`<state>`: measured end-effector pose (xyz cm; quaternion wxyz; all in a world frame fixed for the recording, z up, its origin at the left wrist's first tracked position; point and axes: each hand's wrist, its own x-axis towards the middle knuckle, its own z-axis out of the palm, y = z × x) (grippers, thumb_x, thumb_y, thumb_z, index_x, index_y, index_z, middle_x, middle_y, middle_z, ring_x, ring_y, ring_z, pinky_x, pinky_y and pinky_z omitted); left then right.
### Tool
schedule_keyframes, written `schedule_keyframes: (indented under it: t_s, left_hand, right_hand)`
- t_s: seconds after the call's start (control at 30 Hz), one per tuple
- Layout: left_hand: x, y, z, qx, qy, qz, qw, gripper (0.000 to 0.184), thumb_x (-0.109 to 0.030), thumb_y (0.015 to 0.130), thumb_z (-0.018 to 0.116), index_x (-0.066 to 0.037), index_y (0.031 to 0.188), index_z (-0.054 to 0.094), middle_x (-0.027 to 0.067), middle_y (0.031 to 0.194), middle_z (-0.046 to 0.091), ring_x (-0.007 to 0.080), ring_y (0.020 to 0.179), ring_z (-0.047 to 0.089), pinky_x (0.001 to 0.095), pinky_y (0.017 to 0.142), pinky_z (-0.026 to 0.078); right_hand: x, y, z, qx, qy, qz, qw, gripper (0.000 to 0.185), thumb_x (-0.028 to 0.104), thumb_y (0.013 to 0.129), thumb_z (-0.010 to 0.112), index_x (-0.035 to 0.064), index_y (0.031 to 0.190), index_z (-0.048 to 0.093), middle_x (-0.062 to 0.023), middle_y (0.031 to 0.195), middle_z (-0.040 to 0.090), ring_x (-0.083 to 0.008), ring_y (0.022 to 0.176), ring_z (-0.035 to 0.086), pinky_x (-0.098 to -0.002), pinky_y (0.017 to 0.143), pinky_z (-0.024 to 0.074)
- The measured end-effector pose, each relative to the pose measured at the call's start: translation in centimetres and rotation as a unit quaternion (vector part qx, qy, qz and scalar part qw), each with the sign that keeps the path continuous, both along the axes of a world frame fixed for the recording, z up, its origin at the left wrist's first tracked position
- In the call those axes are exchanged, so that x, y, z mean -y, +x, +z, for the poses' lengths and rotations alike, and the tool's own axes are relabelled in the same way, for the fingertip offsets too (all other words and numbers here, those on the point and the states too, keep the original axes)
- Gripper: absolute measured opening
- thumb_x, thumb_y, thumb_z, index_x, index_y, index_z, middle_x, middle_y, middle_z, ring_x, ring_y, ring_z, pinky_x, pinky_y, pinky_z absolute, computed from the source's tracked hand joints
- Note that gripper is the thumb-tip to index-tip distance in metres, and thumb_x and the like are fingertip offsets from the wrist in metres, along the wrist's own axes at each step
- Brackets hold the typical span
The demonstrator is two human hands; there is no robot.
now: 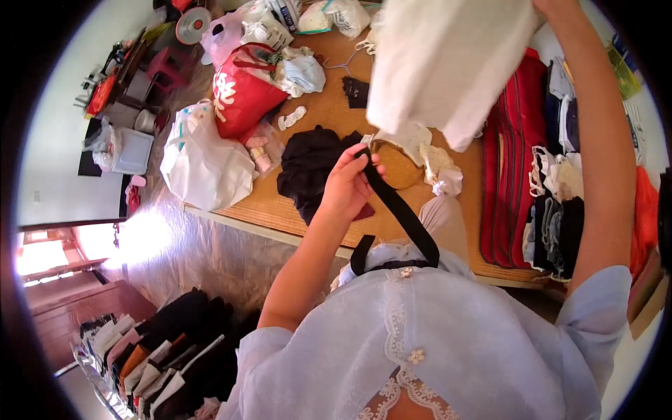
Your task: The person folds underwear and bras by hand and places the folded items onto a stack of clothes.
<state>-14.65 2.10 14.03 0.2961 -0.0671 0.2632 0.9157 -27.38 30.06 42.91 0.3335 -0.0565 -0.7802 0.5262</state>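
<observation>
A long black strap (400, 206) runs from my left hand (350, 175), whose fingers are closed round its upper end, down to my lap. Raised at the top right, my right hand (553, 5) is partly cut off by the frame edge, beside a white cloth (448, 63) that hangs over the mat. Its fingers are not clear. Behind my left hand lies a crumpled black garment (308, 168). Right of that hand are a cream item (406, 142) and a crumpled beige cloth (439, 164).
A woven mat (266, 210) bears a red bag (245, 91), a white bag (206, 164) and a small black item (355, 92). At right, an open red suitcase (514, 161) stands beside folded clothes (560, 231). Hanging clothes (161, 350) fill the lower left.
</observation>
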Motion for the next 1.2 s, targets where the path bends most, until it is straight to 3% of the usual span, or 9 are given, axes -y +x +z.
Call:
schedule_keyframes:
  t_s: [0.13, 0.23, 0.4, 0.5, 0.53, 0.63, 0.83, 1.03, 1.2]
  left_hand:
    - [2.6, 1.5, -1.6, 0.078, -0.043, 0.057, 0.994, 0.022, -0.005, 0.082, 0.048, -0.013, 0.102, 0.048, 0.0051, 0.093, 0.056, 0.0236, 0.088, 0.055, 0.0392, 0.079, 0.044]
    - [2.4, 2.3, -4.3, -0.002, -0.429, -0.001, 0.903, 0.034, -0.012, 0.081, 0.053, -0.009, 0.114, 0.047, 0.0052, 0.106, 0.054, 0.0168, 0.097, 0.051, 0.032, 0.084, 0.04]
    - [-1.0, 2.2, -2.3, 0.006, -0.148, -0.09, 0.985, 0.042, -0.025, 0.085, 0.049, -0.006, 0.121, 0.043, 0.0082, 0.119, 0.048, 0.0189, 0.102, 0.048, 0.0305, 0.088, 0.038]
    - [-3.6, 1.8, -1.1, 0.054, -0.001, -0.048, 0.997, 0.048, -0.036, 0.087, 0.043, -0.007, 0.126, 0.038, 0.0111, 0.122, 0.046, 0.024, 0.107, 0.046, 0.0347, 0.093, 0.033]
    - [-3.7, 1.4, -0.9, 0.071, 0.028, -0.021, 0.997, 0.051, -0.04, 0.088, 0.04, -0.008, 0.127, 0.036, 0.0121, 0.123, 0.045, 0.0259, 0.11, 0.045, 0.0364, 0.095, 0.03]
    - [-1.9, -0.8, -2.2, 0.08, 0.17, 0.059, 0.98, 0.055, -0.045, 0.089, 0.033, -0.01, 0.132, 0.03, 0.0113, 0.132, 0.036, 0.0283, 0.117, 0.039, 0.0401, 0.097, 0.03]
    - [6.2, -0.6, -2.0, 0.016, 0.282, 0.117, 0.952, 0.056, -0.046, 0.089, 0.033, -0.01, 0.131, 0.03, 0.0113, 0.132, 0.036, 0.0284, 0.117, 0.039, 0.0407, 0.096, 0.031]
    - [5.7, -0.7, -1.7, -0.002, 0.272, 0.123, 0.954, 0.056, -0.047, 0.088, 0.032, -0.01, 0.131, 0.031, 0.0112, 0.132, 0.036, 0.0286, 0.117, 0.039, 0.0413, 0.094, 0.032]
    - [3.8, -1.4, -1.6, 0.003, 0.253, 0.099, 0.962, 0.057, -0.048, 0.088, 0.032, -0.01, 0.13, 0.031, 0.0112, 0.132, 0.036, 0.0288, 0.117, 0.039, 0.0418, 0.093, 0.033]
  right_hand:
    - [-2.9, 0.8, -2.2, 0.033, -0.123, -0.005, 0.992, 0.024, 0.002, 0.068, 0.047, -0.0127, 0.086, 0.053, -0.0185, 0.083, 0.056, -0.0272, 0.072, 0.054, -0.0368, 0.064, 0.0455]
    - [-4.0, -0.3, -3.8, 0.053, -0.087, -0.062, 0.993, 0.026, -0.001, 0.066, 0.044, -0.0127, 0.087, 0.053, -0.0176, 0.079, 0.056, -0.026, 0.07, 0.055, -0.037, 0.06, 0.0451]
    - [2.4, 1.0, -5.3, 0.037, -0.022, 0.067, 0.997, 0.034, 0.0, 0.066, 0.046, -0.0096, 0.097, 0.055, -0.0195, 0.086, 0.057, -0.0238, 0.073, 0.055, -0.0394, 0.06, 0.045]
    - [7.2, 4.9, -6.3, 0.041, 0.231, 0.049, 0.971, 0.028, 0.009, 0.072, 0.051, 0.0025, 0.098, 0.059, -0.0032, 0.077, 0.061, -0.0132, 0.066, 0.055, -0.0271, 0.063, 0.0453]
    - [9.8, 7.2, -6.9, 0.064, 0.12, 0.135, 0.981, 0.028, 0.005, 0.07, 0.05, 0.0022, 0.097, 0.058, -0.0047, 0.08, 0.061, -0.0137, 0.07, 0.055, -0.0275, 0.065, 0.0454]
    - [14.6, 12.7, -11.0, -0.078, 0.232, 0.286, 0.927, 0.027, -0.003, 0.064, 0.048, 0.0028, 0.09, 0.055, -0.0113, 0.09, 0.053, -0.0229, 0.085, 0.054, -0.03, 0.073, 0.0442]
    - [19.7, 20.3, -14.5, 0.069, 0.134, 0.537, 0.83, 0.033, -0.003, 0.061, 0.056, 0.0053, 0.092, 0.056, -0.0125, 0.103, 0.049, -0.0261, 0.094, 0.053, -0.0309, 0.074, 0.0455]
    - [19.2, 15.8, -15.0, 0.259, -0.205, 0.366, 0.87, 0.023, 0.002, 0.073, 0.05, 0.0013, 0.096, 0.054, -0.0067, 0.098, 0.054, -0.0127, 0.085, 0.052, -0.0242, 0.066, 0.044]
    - [15.6, 10.4, -21.8, 0.279, -0.161, 0.257, 0.911, 0.045, 0.023, 0.073, 0.057, -0.0039, 0.108, 0.047, -0.0142, 0.091, 0.056, -0.019, 0.083, 0.055, -0.0314, 0.073, 0.0443]
